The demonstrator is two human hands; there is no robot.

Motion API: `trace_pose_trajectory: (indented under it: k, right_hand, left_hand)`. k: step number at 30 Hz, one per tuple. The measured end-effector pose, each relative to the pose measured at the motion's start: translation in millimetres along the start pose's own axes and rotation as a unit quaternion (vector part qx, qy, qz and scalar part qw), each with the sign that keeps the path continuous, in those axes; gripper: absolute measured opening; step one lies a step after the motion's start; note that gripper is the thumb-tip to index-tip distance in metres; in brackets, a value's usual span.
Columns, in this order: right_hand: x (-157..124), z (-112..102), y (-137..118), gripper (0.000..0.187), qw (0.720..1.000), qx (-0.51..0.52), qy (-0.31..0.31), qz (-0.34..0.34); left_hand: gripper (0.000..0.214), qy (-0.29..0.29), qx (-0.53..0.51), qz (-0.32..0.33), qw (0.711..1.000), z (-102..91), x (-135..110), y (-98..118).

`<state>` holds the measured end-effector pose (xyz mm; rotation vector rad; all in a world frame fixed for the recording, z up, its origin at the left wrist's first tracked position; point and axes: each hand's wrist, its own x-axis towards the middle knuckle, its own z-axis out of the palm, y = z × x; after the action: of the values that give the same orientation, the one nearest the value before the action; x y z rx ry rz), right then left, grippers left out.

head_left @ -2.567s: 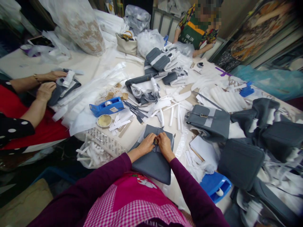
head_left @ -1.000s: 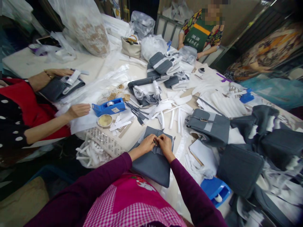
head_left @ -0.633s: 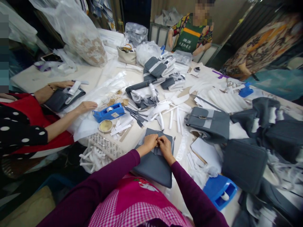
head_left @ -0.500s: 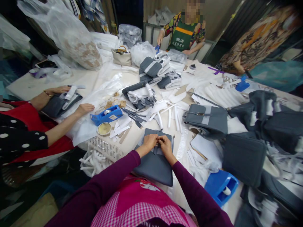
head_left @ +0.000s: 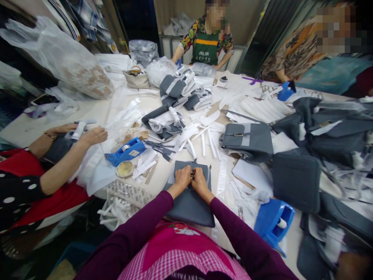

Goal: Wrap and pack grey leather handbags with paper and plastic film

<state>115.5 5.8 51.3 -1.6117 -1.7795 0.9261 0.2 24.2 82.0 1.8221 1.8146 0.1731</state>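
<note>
Since the earlier frame, another dark bag had come among those at the right edge. In the lower middle, a grey bag lay on the table, just above the pink apron. Over its upper part, the left hand and right hand met, fingertips pinching its metal clasp. A blue tape dispenser stood left of centre.

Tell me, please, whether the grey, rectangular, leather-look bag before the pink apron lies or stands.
Lying: the bag rests broad face upward.
</note>
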Motion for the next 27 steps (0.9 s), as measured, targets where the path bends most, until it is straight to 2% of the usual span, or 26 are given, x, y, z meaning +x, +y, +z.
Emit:
trace_pose_trajectory:
  k: [4, 8, 11, 13, 15, 16, 19, 21, 23, 27]
  right_hand:
    - [-0.3, -0.3, 1.9, 0.041, 1.0, -0.006, 0.0, 0.007]
    - [0.2, -0.3, 3.3, 0.044, 1.0, -0.008, -0.002, 0.016]
    - [1.2, -1.4, 4.4, 0.043, 1.0, -0.012, -0.004, 0.02]
    - [1.3, -2.6, 5.1, 0.042, 1.0, -0.013, -0.01, 0.02]
    - [0.6, -3.7, 5.9, 0.041, 1.0, -0.011, -0.021, 0.015]
    - [-0.1, -4.2, 6.5, 0.04, 1.0, -0.009, -0.026, 0.011]
    - [-1.5, -4.5, 10.7, 0.041, 1.0, 0.0, -0.03, 0.0]
    - [-0.7, -3.4, 16.0, 0.042, 1.0, -0.002, -0.028, -0.004]
    - [1.1, -1.3, 22.6, 0.045, 0.999, -0.014, -0.031, -0.008]
    - [2.6, 1.0, 32.3, 0.05, 0.999, -0.022, -0.043, -0.006]
  left_hand:
    - [0.009, 0.025, -0.092, -0.032, 0.995, -1.7, 11.5, -7.6]
    - [0.009, 0.021, -0.213, -0.044, 0.976, -10.0, 16.8, -12.7]
    - [0.015, 0.035, -0.289, -0.044, 0.956, -29.0, 7.0, -25.6]
    - [0.019, 0.059, -0.322, -0.052, 0.944, -47.3, -7.6, -46.3]
    - [0.023, 0.093, -0.325, -0.073, 0.938, -65.2, -29.7, -77.3]
    - [0.024, 0.108, -0.298, -0.091, 0.944, -72.2, -43.7, -95.3]
    - [0.033, 0.113, -0.145, -0.172, 0.968, -79.3, -96.5, -148.9]
    - [0.037, 0.085, -0.077, -0.234, 0.966, -70.4, -135.9, -176.4]
    - [0.035, 0.05, -0.062, -0.289, 0.954, -52.7, -172.8, -194.2]
    - [0.018, -0.044, -0.047, -0.385, 0.921, -9.9, -227.5, -207.5]
